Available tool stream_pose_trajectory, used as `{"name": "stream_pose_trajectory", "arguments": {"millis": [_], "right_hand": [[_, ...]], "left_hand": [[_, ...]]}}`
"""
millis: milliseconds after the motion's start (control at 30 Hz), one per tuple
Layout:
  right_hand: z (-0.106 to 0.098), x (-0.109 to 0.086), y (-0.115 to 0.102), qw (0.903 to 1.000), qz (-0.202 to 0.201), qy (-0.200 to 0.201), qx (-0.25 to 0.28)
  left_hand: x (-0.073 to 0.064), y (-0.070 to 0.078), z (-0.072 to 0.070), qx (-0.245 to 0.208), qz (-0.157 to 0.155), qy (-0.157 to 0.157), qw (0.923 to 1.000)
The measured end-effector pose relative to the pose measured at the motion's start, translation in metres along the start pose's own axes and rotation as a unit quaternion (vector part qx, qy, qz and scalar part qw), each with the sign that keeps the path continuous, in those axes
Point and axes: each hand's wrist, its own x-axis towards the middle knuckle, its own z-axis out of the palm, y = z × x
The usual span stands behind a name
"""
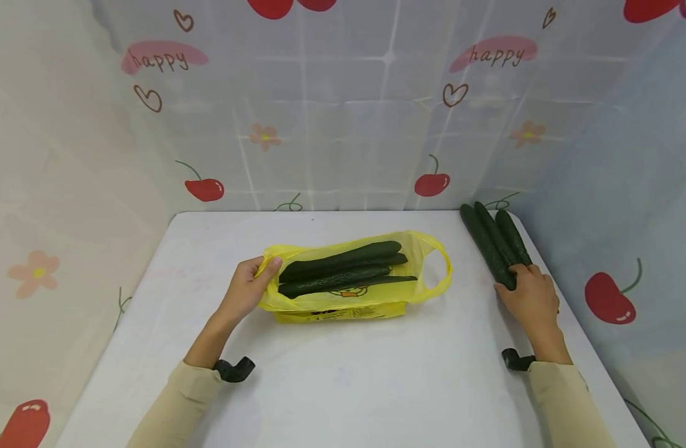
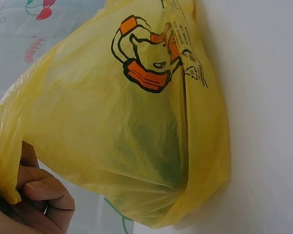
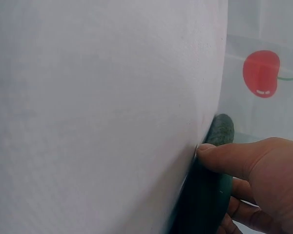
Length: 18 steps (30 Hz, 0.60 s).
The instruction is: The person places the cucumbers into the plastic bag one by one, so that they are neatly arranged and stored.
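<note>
A yellow plastic bag lies on its side near the middle of the table, its opening showing several dark green cucumbers inside. My left hand pinches the bag's left edge. In the left wrist view, curled fingers hold the gathered plastic, and a printed cartoon figure shows on the bag. Toward the table's right edge, three cucumbers lie side by side. My right hand grips the near end of one, with the thumb on one side of that cucumber; the other fingers are partly hidden.
The white table has its right edge close beside my right hand. Behind the table hangs a curtain printed with cherries and hearts, and similar cloth flanks both sides. The bag's handle loop points right.
</note>
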Motion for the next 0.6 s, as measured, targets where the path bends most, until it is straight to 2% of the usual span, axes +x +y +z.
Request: {"name": "stream_pose_trajectory", "arguments": {"millis": [267,600], "right_hand": [[-0.002,0.0012,-0.0009,1.0,0.001,-0.002,-0.007],[-0.0046,0.0021,0.002,0.9997,-0.018,0.015,0.007]], "left_hand": [[-0.0002,0.0012,0.0,-0.005,0.0,0.002,1.0],[-0.0006,0.0017,0.0004,-0.009,0.007,-0.001,0.9999]]}}
